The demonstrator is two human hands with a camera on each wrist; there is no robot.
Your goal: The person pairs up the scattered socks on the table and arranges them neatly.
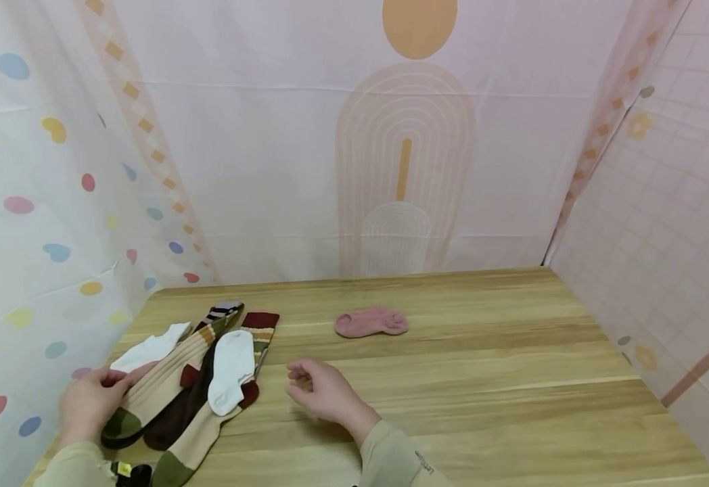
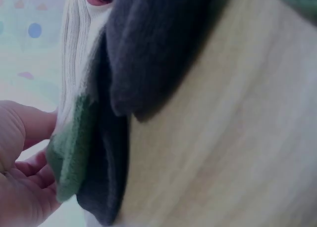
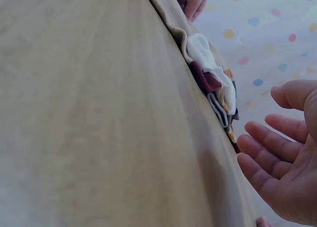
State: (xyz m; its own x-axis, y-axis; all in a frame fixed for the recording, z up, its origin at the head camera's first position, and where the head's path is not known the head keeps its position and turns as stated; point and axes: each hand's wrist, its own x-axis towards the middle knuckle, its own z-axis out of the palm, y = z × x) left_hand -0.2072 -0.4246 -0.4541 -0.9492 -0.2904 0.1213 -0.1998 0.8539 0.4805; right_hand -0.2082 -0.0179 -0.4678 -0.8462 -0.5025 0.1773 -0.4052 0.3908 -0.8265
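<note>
Patterned curtains (image 1: 257, 169) surround a wood-grain table (image 1: 482, 379), where a pink ankle sock (image 1: 367, 322) lies flat toward the far edge, its long axis roughly parallel to that edge. From the right hand (image 1: 330, 396) it lies farther toward the far edge and slightly rightward; that hand is clearly the nearer, fingers loosely curved, thumb apart, holding nothing, so a reach for the sock would seem shortest from there. Beyond the right hand's left side, near the table's left edge, socks overlap in a pile: a white ankle sock (image 1: 233, 368) on top, a beige ribbed sock (image 1: 162, 382) with a green toe, a dark brown sock (image 1: 193, 400). At the pile's left side the left hand (image 1: 89, 406) pinches what looks like pink cloth (image 1: 141, 374), partly hidden.
</note>
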